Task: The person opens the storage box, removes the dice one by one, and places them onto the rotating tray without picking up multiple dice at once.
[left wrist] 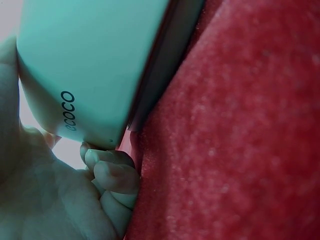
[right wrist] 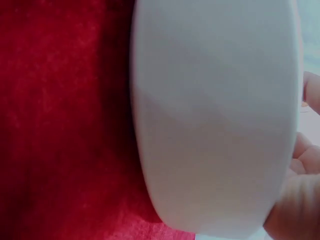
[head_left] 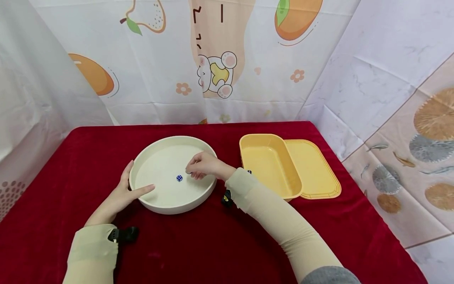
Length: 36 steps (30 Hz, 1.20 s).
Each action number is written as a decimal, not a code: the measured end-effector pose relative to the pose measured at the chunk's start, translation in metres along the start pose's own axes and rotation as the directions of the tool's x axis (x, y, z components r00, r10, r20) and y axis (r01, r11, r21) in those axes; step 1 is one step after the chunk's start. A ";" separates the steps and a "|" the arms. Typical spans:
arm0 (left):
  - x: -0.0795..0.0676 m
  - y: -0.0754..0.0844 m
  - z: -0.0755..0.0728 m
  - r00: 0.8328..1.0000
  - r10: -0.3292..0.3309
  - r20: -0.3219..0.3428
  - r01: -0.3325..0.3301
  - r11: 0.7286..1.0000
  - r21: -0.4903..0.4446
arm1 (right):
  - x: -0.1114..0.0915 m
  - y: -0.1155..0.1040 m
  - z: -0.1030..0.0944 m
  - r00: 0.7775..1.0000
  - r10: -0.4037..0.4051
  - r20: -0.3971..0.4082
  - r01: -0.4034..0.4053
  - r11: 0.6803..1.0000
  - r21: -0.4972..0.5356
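A round cream tray (head_left: 170, 157) with a raised wall stands on the table. My left hand (head_left: 122, 195) holds its left side, thumb over the rim and fingers along the outer wall; the left wrist view shows the fingers (left wrist: 117, 175) curled at the wall's lower edge. A blue die (head_left: 179, 178) with white dots lies on the tray floor. Just right of it, my right hand (head_left: 203, 165) reaches over the tray's right wall, thumb and fingertips pinched together on a small dark thing (head_left: 188, 172), mostly hidden. In the right wrist view, the tray wall (right wrist: 215, 110) covers much of that hand.
A yellow rectangular box (head_left: 267, 157), uncovered, stands to the right, with its yellow lid (head_left: 313, 169) flat beside it. A small dark spotted thing (head_left: 249, 172) shows by the box, above the right sleeve. Red cloth (head_left: 198, 244) covers the table, with printed curtains (head_left: 152, 71) behind it.
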State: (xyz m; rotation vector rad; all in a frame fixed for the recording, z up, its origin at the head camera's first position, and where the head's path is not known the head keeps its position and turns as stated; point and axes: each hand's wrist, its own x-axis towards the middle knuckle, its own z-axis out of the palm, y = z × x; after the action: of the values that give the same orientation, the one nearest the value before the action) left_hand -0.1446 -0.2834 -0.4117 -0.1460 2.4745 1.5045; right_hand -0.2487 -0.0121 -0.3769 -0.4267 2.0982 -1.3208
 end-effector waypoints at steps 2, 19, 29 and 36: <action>0.000 0.000 0.000 1.000 0.000 0.001 0.000 1.000 -0.003 | 0.002 0.000 0.001 1.000 0.009 -0.011 -0.009 0.999 -0.033; -0.001 0.000 0.000 1.000 0.001 0.001 -0.001 1.000 -0.012 | 0.004 -0.002 0.008 0.997 0.041 -0.064 -0.051 0.985 -0.166; 0.000 -0.001 0.000 1.000 -0.001 0.004 0.001 1.000 -0.013 | 0.003 -0.002 0.008 0.996 0.044 -0.077 -0.057 0.982 -0.180; -0.003 0.001 0.000 1.000 -0.005 0.002 0.006 1.000 -0.010 | -0.001 -0.002 0.003 0.999 0.017 -0.044 -0.021 0.996 -0.092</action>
State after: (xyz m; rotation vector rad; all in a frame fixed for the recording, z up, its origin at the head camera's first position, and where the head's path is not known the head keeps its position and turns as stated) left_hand -0.1420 -0.2829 -0.4099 -0.1528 2.4631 1.5145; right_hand -0.2462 -0.0143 -0.3752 -0.4193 2.2004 -1.2354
